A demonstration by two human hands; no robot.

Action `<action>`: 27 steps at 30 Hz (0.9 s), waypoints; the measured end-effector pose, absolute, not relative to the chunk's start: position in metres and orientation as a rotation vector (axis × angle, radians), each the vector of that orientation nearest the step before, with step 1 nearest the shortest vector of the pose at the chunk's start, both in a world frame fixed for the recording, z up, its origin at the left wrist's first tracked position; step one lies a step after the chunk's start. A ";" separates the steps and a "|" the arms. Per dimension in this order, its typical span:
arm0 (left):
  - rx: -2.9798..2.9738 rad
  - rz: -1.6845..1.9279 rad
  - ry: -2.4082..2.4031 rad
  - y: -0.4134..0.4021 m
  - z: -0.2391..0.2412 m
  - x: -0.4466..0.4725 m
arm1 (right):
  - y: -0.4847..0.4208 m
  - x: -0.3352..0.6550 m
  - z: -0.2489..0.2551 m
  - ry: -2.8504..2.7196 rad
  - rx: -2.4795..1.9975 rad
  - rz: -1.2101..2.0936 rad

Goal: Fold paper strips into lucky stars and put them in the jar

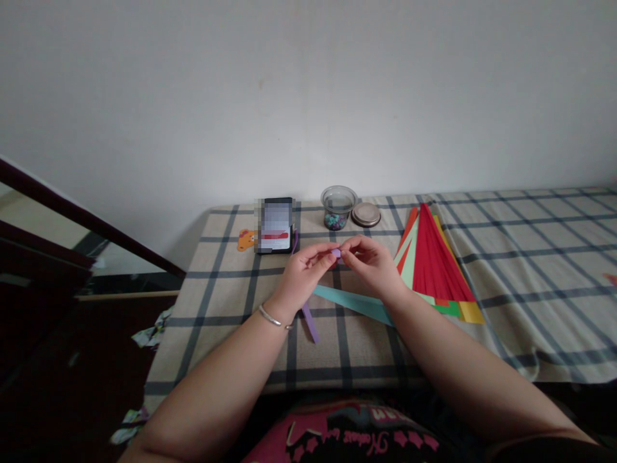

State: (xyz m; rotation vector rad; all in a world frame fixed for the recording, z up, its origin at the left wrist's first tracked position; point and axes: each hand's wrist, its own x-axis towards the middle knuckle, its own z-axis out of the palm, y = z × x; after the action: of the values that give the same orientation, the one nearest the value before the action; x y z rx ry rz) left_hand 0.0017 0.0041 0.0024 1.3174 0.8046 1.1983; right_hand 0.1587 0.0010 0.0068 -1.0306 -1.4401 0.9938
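Observation:
Over the middle of the table, my left hand (304,273) and my right hand (369,265) meet fingertip to fingertip. Both pinch a small folded piece of purple paper (336,253) between thumb and fingers. A purple paper strip (311,323) sticks out below my left hand; whether it joins the folded piece is hidden. Beneath my hands lies a light blue paper strip (354,302), partly covered by my right forearm. A bracelet (270,316) circles my left wrist.
A phone (276,225) stands at the back beside an orange bear figure (245,240). Right of it are a clear jar (339,204) with small coloured pieces and its lid (366,213). Fanned paper strips (436,263) in several colours lie right, on the checked tablecloth (222,308).

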 end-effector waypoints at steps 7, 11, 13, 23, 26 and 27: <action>1.320 1.210 0.820 0.004 0.004 0.002 | 0.001 0.160 0.006 -1.460 -1.023 0.979; 1.334 1.235 0.828 0.005 0.004 0.002 | -0.001 0.160 0.008 -1.498 -1.011 0.961; 1.327 1.245 0.832 0.005 0.003 0.002 | -0.001 0.160 0.010 -1.514 -1.025 0.933; 1.180 1.236 0.784 0.006 0.001 0.003 | 0.000 0.160 0.009 -1.525 -1.037 0.922; 1.150 1.227 0.770 0.005 0.002 0.004 | 0.000 0.159 0.009 -1.514 -1.037 0.938; 1.147 1.226 0.769 0.005 0.002 0.004 | 0.000 0.159 0.009 -1.512 -1.036 0.941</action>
State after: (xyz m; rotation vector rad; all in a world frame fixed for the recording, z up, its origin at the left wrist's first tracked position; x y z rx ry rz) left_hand 0.0038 0.0052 0.0017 1.1473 0.7691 1.2262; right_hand 0.1591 -0.0002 0.0095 -1.0357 -1.5118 0.9411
